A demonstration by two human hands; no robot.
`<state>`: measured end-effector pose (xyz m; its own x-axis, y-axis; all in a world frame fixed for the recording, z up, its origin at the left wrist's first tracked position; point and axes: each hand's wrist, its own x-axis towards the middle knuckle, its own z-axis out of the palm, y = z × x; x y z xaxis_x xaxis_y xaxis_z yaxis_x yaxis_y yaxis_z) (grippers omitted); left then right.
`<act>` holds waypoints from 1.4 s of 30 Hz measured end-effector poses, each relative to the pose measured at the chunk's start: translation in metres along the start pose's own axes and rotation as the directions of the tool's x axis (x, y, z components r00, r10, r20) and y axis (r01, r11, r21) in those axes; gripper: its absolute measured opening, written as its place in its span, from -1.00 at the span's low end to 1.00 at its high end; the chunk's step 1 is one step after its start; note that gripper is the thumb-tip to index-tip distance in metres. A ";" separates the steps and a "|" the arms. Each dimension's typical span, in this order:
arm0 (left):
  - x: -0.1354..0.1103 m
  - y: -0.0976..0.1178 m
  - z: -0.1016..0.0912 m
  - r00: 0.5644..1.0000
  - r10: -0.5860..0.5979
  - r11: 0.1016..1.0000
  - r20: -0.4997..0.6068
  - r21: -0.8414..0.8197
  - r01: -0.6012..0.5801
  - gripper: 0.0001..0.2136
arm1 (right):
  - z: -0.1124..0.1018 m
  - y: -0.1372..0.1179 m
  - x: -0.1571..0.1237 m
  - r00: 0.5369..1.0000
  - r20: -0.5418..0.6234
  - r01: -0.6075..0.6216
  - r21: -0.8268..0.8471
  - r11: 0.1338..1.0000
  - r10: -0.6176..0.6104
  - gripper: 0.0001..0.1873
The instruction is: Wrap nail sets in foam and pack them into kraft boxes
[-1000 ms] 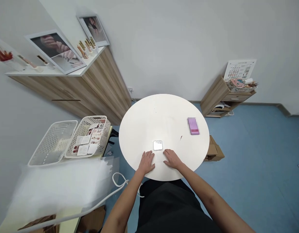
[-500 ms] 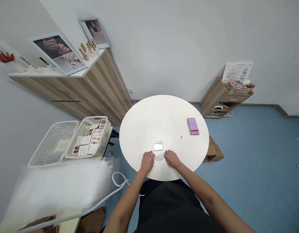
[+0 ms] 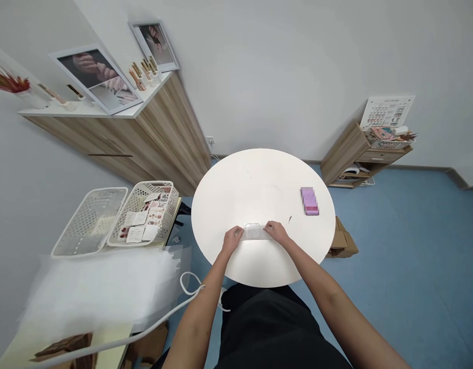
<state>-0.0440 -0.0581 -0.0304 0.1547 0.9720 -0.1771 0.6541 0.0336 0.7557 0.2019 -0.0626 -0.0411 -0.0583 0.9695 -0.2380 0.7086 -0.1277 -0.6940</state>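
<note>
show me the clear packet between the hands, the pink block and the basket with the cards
clear plastic packet [image 3: 254,231]: head view, middle of the packet
pink block [image 3: 309,201]: head view, top face, pixelated
white perforated basket [image 3: 151,183]: head view, far rim

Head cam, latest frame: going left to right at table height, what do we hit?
White perforated basket → perforated basket of printed cards → left hand → clear plastic pack → right hand → blurred pink box → cardboard box
</note>
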 end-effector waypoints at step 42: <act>0.000 -0.011 0.032 0.820 0.437 0.759 0.370 0.338 -0.557 -0.55 | 0.022 -0.014 -0.028 0.862 0.197 0.503 -0.446 0.740 -0.467 -0.68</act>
<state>-0.0274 -0.0660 -0.0593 0.6867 0.7253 -0.0486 0.6604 -0.5946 0.4586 0.1781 -0.0922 -0.0399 -0.5200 0.8540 -0.0150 0.8088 0.4866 -0.3304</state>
